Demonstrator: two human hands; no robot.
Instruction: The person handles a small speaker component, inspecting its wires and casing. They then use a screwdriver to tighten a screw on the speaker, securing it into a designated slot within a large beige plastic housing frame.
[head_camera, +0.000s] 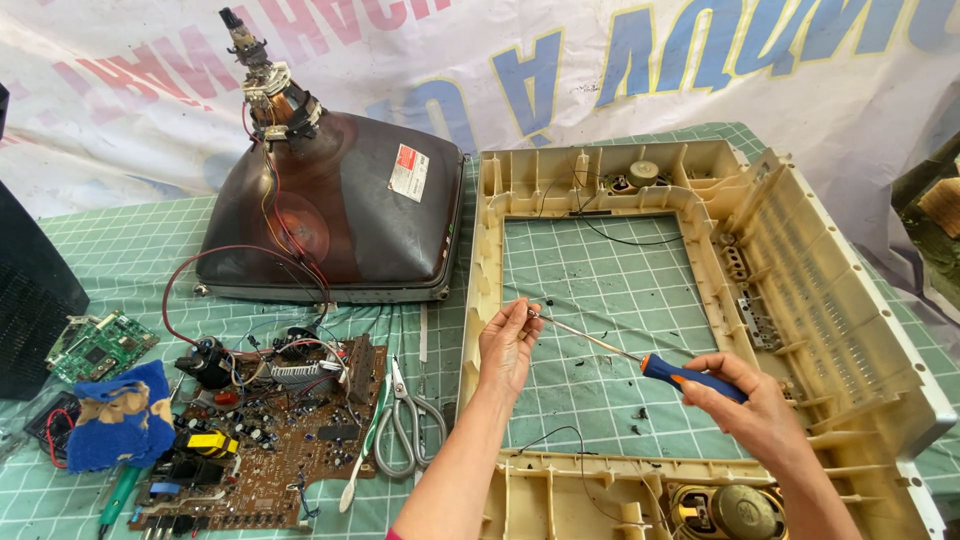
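Ok, my R hand (745, 400) grips screwdriver (640, 360), L hand (508, 345) pinches its tip, both over open mat inside beige TV frame (800, 260). Frame's near edge cut off; tip itself hidden by fingers.

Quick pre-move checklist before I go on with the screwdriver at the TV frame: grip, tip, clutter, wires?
1. Right hand grips the screwdriver by its blue and orange handle: ok.
2. Left hand fingertips pinch the shaft near the tip: ok.
3. Whether a screw sits on the tip: cannot tell.
4. Beige frame lies flat on the green mat: ok.
5. Mat inside the frame free of debris: not ok, dark crumbs lie there.
6. Thin black wire lies loose below the left wrist: not ok.
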